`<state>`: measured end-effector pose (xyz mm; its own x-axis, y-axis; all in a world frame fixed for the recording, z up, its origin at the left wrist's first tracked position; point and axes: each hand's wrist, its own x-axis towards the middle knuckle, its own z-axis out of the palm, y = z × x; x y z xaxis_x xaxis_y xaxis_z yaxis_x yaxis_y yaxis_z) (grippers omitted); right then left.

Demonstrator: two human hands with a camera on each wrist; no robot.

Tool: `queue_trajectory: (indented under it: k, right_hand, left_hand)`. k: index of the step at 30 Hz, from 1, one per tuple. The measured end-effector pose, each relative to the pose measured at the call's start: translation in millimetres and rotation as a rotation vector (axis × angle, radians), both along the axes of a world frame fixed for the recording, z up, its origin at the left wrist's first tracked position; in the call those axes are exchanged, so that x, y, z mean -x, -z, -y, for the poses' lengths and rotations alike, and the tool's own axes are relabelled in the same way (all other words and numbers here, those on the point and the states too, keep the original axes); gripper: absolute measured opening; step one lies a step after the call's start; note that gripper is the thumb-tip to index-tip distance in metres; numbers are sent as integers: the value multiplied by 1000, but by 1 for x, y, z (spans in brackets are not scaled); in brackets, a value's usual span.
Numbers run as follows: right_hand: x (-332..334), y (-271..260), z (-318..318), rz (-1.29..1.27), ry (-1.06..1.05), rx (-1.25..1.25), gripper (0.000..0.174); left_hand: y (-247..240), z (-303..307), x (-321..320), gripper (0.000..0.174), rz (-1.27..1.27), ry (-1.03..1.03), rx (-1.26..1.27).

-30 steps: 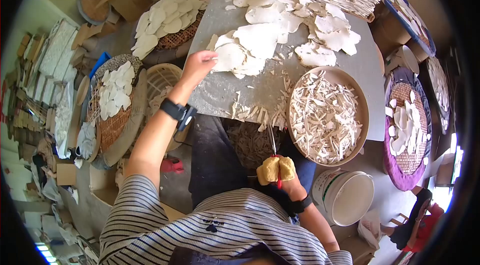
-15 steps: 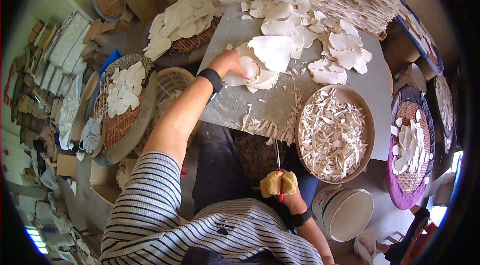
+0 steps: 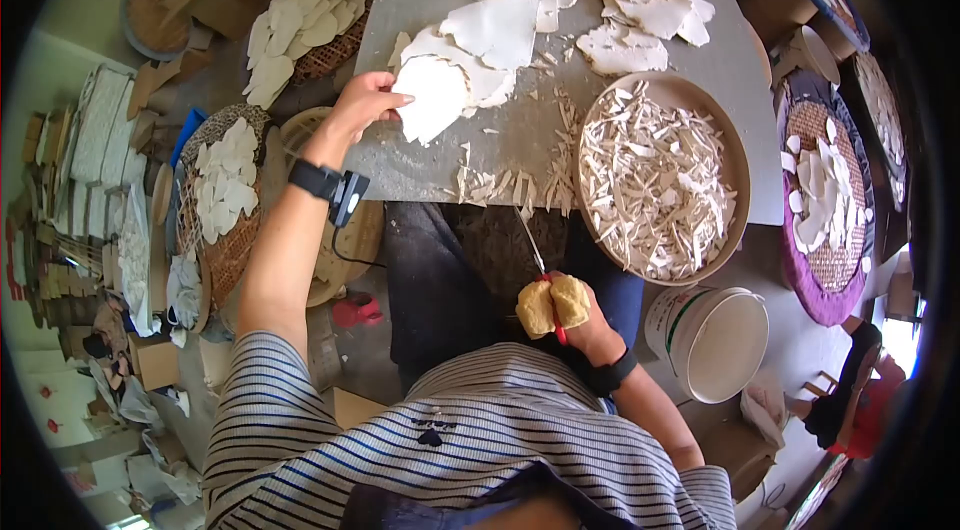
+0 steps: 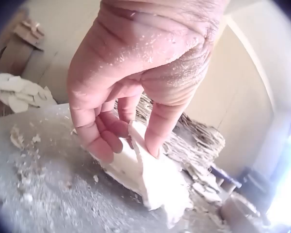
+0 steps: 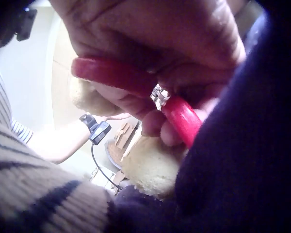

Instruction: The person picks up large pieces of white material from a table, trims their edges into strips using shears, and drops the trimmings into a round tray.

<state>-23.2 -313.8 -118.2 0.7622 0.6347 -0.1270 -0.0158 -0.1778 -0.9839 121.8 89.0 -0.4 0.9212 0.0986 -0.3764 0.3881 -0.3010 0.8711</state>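
My left hand point(image 3: 362, 108) pinches the edge of a thin white sheet point(image 3: 432, 98), tilted up over the left part of the grey table point(image 3: 400, 165). In the left wrist view the thumb and fingers of that hand point(image 4: 136, 73) hold the sheet point(image 4: 153, 182) between them. Below the table's front edge, over the lap, my right hand point(image 3: 592, 330) grips scissors point(image 3: 532, 248) with red handles, padded with yellow lumps point(image 3: 553, 306). The blades point up toward the table. The right wrist view shows fingers curled round the red handles point(image 5: 111, 75).
A round tray of white strips point(image 3: 660, 185) stands at the table's right front. More white sheets point(image 3: 650, 0) lie at the back, with scraps along the front edge. A white bucket point(image 3: 715, 345) stands below right. Baskets of white pieces point(image 3: 225, 180) flank the table; another person point(image 3: 860, 400) is far right.
My left hand has lifted a white sheet off the pile and drawn it left, toward the table's left edge. The scissors in my right hand now tilt more to the left.
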Motion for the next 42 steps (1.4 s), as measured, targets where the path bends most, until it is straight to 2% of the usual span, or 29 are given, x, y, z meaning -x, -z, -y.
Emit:
queue_trajectory:
  k: [1,4,6,8,9,10,12,13,15,18,21,22,25,26,28,31,35,40,42]
  right_hand:
    - [-1,-5,-1,52,7,4,22]
    - [0,-4,-8,-218,73,-204,22]
    - [-2,-2,-5,-499,-8,-449,26]
    - [-4,-2,-20,-703,31,-779,28]
    - [-7,-4,-27,-571,53,-683,24]
    - [-10,-6,-33,-443,79,-580,21]
    - [-20,-25,-35,330,-46,-14,21]
    - [-20,-29,-38,340,2,-66,26]
    - [-23,-31,-42,432,16,6,25]
    - [-23,-37,-41,379,26,13,25]
    - [-23,-37,-37,442,-19,126,26]
    - [-23,-39,-34,564,-22,141,27]
    - [-22,-28,-32,700,-26,125,28]
    - [-20,-25,-33,673,-17,84,28]
    - [-20,-19,-35,628,3,7,27]
    - [-13,-9,-38,533,50,19,25]
    - [-15,-24,-37,522,24,25,22]
    - [-20,-40,-31,502,20,-20,23]
    - [-25,-40,-29,533,-6,40,23]
  left_hand:
    - [-1,9,13,31,70,-63,68]
    - [-5,51,54,31,253,-237,326]
    - [-9,91,82,30,330,-335,578]
    - [4,123,101,42,365,-442,647]
    - [6,139,108,55,365,-452,684]
    - [10,156,114,60,402,-482,625]
    - [13,180,126,71,424,-504,538]
    - [17,187,130,71,431,-500,546]
    - [24,198,136,70,451,-499,554]
    - [29,207,140,73,458,-516,574]
    - [33,210,142,74,449,-523,580]
    - [34,211,142,74,439,-524,579]
    - [45,209,138,76,445,-509,465]
    - [47,209,138,76,452,-499,409]
    - [44,208,137,77,443,-480,467]
    - [43,203,136,78,429,-452,454]
    - [37,200,134,77,406,-422,447]
    - [27,190,127,76,367,-274,460]
    - [25,188,127,76,350,-244,471]
